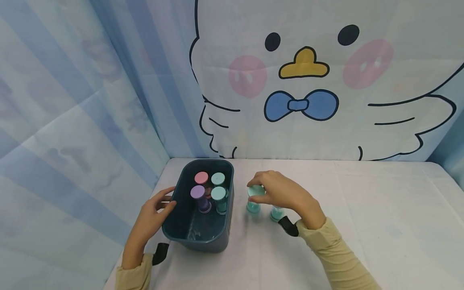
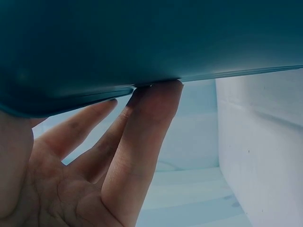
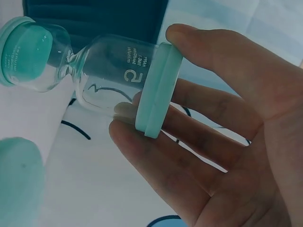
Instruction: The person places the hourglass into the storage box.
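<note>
My right hand (image 1: pixel 284 191) pinches the mint-green top cap of a clear sand timer (image 1: pixel 253 207) between thumb and fingers, just right of the dark teal bin (image 1: pixel 197 245). In the right wrist view, this timer (image 3: pixel 109 71) bears a 5 and has green sand in its far bulb. A second mint-green timer (image 1: pixel 277 213) stands close by, partly hidden under the right hand. My left hand (image 1: pixel 152 213) rests its thumb and fingertips along the bin's left rim; the left wrist view shows fairly straight fingers (image 2: pixel 142 142) touching the bin.
Inside the bin stand a purple timer (image 1: pixel 197 192), a pink timer (image 1: pixel 201 177) and two mint-green timers (image 1: pixel 218 194). Under it all is a white-covered table (image 1: pixel 362 225). A curtain with a cartoon bird (image 1: pixel 308 133) hangs behind, another striped curtain (image 1: pixel 72 141) along the left.
</note>
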`<state>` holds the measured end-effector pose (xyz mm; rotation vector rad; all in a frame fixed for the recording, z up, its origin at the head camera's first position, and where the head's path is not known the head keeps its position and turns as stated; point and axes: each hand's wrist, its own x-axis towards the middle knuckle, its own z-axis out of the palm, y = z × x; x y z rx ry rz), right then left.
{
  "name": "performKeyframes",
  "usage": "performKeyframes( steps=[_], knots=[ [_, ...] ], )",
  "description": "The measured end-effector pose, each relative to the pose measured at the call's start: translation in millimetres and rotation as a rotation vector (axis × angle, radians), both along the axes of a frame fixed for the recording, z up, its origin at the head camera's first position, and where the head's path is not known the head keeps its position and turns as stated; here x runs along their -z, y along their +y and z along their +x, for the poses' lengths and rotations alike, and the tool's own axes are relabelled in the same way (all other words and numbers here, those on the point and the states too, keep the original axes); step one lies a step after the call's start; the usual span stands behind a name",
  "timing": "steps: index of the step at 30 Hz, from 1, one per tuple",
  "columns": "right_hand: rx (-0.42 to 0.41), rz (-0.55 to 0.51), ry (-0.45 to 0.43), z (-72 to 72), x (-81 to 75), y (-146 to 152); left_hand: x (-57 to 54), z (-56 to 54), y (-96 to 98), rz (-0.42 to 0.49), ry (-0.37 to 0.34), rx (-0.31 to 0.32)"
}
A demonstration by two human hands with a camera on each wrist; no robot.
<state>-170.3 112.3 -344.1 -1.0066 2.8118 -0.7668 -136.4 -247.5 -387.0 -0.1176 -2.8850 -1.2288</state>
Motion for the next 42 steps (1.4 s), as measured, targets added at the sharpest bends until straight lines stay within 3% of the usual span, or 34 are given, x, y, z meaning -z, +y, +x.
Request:
performKeyframes(
  steps=[20,42],
  knots=[
    [0.012,-0.035,0.137,0.8,-39.2,1,1.0,-2.1,-0.8,0.001,0.006,0.002],
    [-0.012,-0.065,0.18,-3.1,-53.5,-11,2.3,-2.2,-1.4,0.004,0.003,0.003]
  ],
)
